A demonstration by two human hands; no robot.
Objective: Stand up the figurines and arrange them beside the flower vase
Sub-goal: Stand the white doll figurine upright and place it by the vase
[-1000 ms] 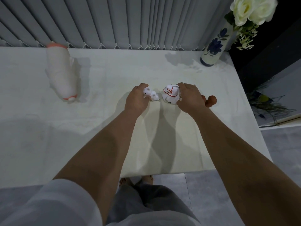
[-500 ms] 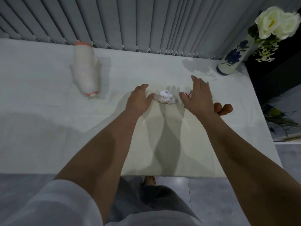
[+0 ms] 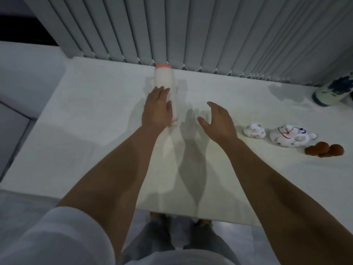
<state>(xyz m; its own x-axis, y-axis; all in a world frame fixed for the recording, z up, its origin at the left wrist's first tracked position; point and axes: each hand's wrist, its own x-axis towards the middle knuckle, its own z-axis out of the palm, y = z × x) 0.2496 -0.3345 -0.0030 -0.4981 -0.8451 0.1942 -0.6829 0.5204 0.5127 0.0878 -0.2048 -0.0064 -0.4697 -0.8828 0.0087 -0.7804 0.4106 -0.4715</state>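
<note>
You are laying your left hand (image 3: 157, 109) flat over the near half of the tall white figurine (image 3: 165, 87), fingers spread and not yet curled around it, while your right hand (image 3: 217, 121) is hovering just beside it with the palm turned inward, wide and holding nothing. The figurine is lying on its side on the white table (image 3: 95, 121), well apart from the flower vase (image 3: 332, 92) at the far right edge. Its long axis is running away from you, the orange-rimmed end pointing toward the blinds (image 3: 172, 31) and the other end toward your body. It is looking like glazed ceramic: probably stiff, smooth, somewhat heavy and breakable, so you are better off wrapping the round body at its middle with one hand and steadying the far end with the other as you tip it up. The small white figurine (image 3: 255, 130), the painted cat figurine (image 3: 290, 136) and the brown figurine (image 3: 324, 149) are lying to your right, nearer the vase, untouched; whether any is upright is hard to tell.
</note>
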